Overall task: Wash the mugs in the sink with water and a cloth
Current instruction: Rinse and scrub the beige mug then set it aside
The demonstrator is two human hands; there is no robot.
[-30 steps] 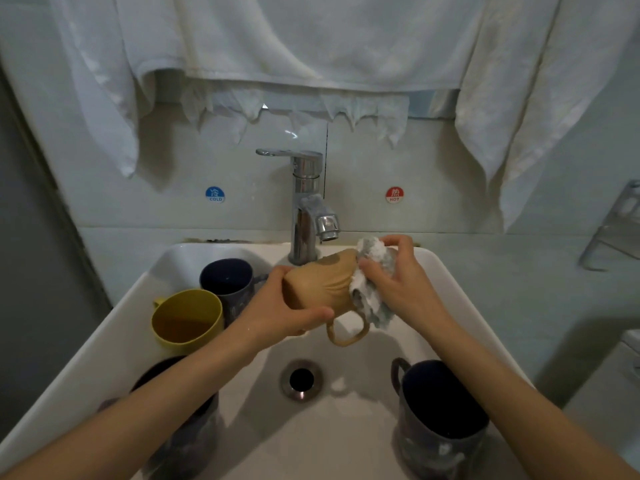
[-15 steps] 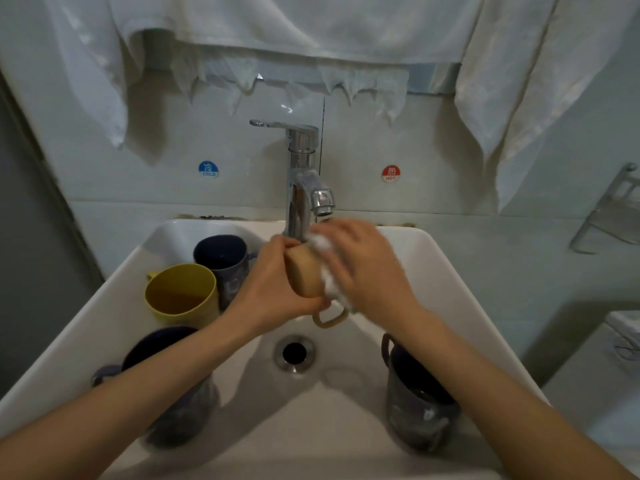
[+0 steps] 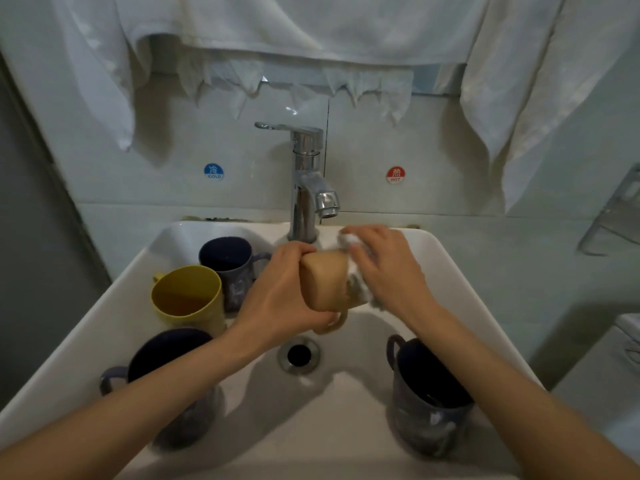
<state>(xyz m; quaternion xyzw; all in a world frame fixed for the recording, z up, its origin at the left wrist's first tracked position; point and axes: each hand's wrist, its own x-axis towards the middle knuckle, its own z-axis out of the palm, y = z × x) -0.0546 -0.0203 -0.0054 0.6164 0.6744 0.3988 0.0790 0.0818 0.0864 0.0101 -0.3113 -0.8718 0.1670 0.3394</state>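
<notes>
Nearest the viewer, two bare forearms reach in over a white sink (image 3: 86, 327). A dark mug (image 3: 166, 348) stands upright at the front left of the basin, partly covered by the left forearm. A second dark mug (image 3: 422, 424) stands upright at the front right, its handle turned to the left. The drain (image 3: 298, 355) lies between them, slightly farther back.

Above the drain, the left hand (image 3: 280, 296) grips a tan mug (image 3: 323, 284), fingers and thumb wrapped round its body. This mug is held on its side over the middle of the basin, below the spout, with its handle pointing down. The right hand (image 3: 388, 268) holds a white cloth (image 3: 360, 289) in curled fingers and presses it against the mug's right end; the cloth is blurred.

A yellow mug (image 3: 188, 299) stands upright at the left of the basin, and a third dark mug (image 3: 227, 261) stands just behind it, the two touching or nearly so. A chrome faucet (image 3: 308, 181) rises at the back rim. On the tiled wall, a blue cold sticker (image 3: 213, 172) sits to its left and a red hot sticker (image 3: 395, 174) to its right. White towels (image 3: 311, 26) hang above.
</notes>
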